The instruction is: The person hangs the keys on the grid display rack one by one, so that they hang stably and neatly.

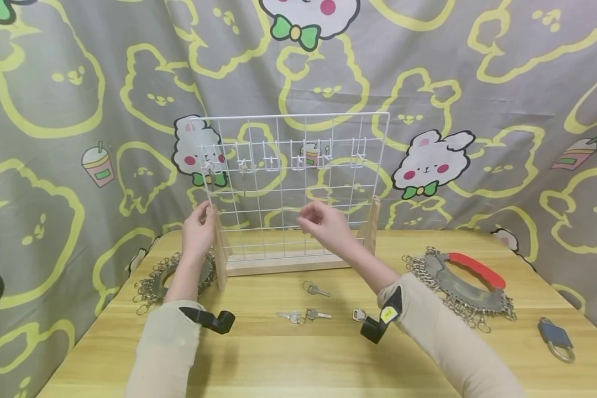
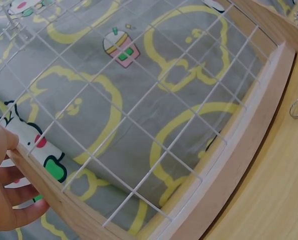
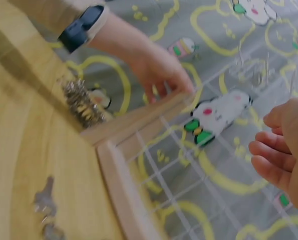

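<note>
A white wire grid (image 1: 291, 190) stands upright in a wooden base (image 1: 288, 262), with several clear hooks (image 1: 271, 162) across its upper part. Small metal pieces hang at the leftmost hooks. My left hand (image 1: 199, 229) grips the top of the left wooden post (image 2: 63, 205), thumb on the near side and fingers round the back. In front of the grid's lower middle, my right hand (image 1: 325, 224) is raised with loosely curled fingers (image 3: 271, 155) and nothing visible between them. Below it on the table lie keys on rings (image 1: 316, 288), more keys (image 1: 319, 314) nearer me, and a small metal piece (image 1: 359, 315).
A large ring crowded with small key rings (image 1: 151, 282) lies behind my left forearm. At the right rests a similar metal plate with a red handle (image 1: 477, 269), hung with rings. A blue padlock (image 1: 554, 334) is near the right edge. A patterned curtain (image 1: 428, 110) hangs behind the table.
</note>
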The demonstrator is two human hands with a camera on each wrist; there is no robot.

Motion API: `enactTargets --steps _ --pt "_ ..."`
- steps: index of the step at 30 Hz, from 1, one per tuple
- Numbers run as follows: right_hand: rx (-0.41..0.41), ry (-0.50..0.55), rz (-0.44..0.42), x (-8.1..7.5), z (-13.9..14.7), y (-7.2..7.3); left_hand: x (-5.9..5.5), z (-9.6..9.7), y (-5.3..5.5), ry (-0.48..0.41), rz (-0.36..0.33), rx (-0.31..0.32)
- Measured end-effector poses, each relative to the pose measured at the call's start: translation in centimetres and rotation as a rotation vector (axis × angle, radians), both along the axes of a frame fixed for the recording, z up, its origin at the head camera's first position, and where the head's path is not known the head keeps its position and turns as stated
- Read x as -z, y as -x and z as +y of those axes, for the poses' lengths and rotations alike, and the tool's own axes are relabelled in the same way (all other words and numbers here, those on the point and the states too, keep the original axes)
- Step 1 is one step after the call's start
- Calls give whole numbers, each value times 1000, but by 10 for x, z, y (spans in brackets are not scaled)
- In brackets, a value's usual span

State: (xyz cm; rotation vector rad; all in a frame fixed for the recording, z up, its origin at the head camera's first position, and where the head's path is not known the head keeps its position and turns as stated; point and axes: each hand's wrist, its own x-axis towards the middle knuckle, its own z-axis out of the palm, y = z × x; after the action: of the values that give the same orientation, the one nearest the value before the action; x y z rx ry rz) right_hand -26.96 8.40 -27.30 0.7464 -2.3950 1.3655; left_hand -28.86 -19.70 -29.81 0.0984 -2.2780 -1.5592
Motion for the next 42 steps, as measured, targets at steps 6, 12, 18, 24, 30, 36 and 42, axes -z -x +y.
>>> enactTargets --steps 6,12,18,24,30,36,42 --pt "40 -61 -105 31 20 2 0 0 0 -5 -1 0" --pt "64 -73 -168 61 30 6 -1 0 0 -7 -7 -3" --pt "57 -39 -203 88 28 10 0 0 0 1 -8 -5" --pt "42 -15 -279 110 26 14 0 0 -1 10 -10 -7" --pt "-29 -39 -366 127 25 17 1 1 0 16 -3 -8" --pt "-56 -75 -394 137 22 20 2 0 1 17 4 -4" --pt "-36 -130 -353 143 19 23 0 1 -1 10 -3 -5"
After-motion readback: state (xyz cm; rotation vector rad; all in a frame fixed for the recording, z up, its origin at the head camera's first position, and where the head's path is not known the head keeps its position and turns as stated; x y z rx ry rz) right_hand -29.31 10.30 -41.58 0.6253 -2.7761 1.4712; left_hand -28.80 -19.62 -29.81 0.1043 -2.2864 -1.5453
